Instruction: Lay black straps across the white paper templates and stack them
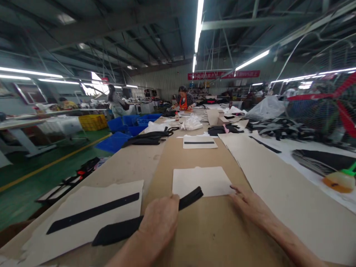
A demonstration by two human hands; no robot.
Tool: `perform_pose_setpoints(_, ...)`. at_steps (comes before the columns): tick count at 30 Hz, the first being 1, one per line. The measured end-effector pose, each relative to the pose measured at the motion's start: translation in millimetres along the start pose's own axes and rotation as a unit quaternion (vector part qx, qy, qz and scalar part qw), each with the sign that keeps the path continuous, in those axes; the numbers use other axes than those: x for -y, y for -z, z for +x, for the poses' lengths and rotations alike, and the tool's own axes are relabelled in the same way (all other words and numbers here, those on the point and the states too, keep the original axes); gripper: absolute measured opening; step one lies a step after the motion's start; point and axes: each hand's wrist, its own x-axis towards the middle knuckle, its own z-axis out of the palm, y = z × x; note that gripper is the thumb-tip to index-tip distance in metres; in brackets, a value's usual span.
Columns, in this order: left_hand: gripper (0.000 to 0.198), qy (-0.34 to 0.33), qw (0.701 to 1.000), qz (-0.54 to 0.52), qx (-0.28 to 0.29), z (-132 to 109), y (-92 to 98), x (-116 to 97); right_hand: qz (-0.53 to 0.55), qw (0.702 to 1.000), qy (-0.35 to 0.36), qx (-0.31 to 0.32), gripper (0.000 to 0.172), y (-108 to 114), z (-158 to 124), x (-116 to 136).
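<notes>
My left hand (161, 217) is closed around a black fabric strip (118, 230), whose narrower end sticks out past the thumb. Its knuckles are close to the lower left corner of a cream card sheet (198, 180) on the brown table. At that sheet's right corner, the fingers of my right hand (249, 204) pinch the edge. To the left, another cream sheet (111, 198) carries a straight black strip (94, 213). Farther ahead lies a smaller card (200, 145) with a black band (199, 142) across it.
Long cream sheeting (280, 178) covers the table's right side. A bottle of amber liquid (339, 181) stands at the far right, near a red-bladed fan (333, 95). Black fabric pieces (147, 138) lie ahead left, beside blue bins (114, 142). A co-worker (183, 99) is at the far end.
</notes>
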Motion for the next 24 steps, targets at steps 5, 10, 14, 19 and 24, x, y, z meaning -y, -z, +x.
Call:
perform_pose_setpoints(5, 0.043, 0.040, 0.998, 0.038, -0.010, 58, -34.6, -7, -0.161, 0.987, 0.013, 0.007, 0.056, -18, 35, -13)
perform_pose_setpoints(10, 0.044, 0.018, 0.999, 0.033, -0.037, 67, -45.2, -2, -0.232, 0.969, 0.090, 0.009, 0.050, -25, 25, -11)
perform_pose_setpoints(14, 0.048, -0.020, 0.999, 0.019, -0.027, 33, -50.4, 4, -0.225, 0.964, 0.142, -0.025, 0.043, -33, -22, -17)
perform_pose_setpoints(19, 0.055, -0.038, 0.999, -0.011, 0.006, -39, -65.2, 15, -0.170, 0.973, 0.128, -0.087, 0.048, -42, -105, -38)
perform_pose_setpoints(24, 0.028, 0.042, 0.969, -0.230, 0.078, -84, -38.2, 13, -0.019, 0.976, 0.146, -0.159, 0.039, -20, -141, -27)
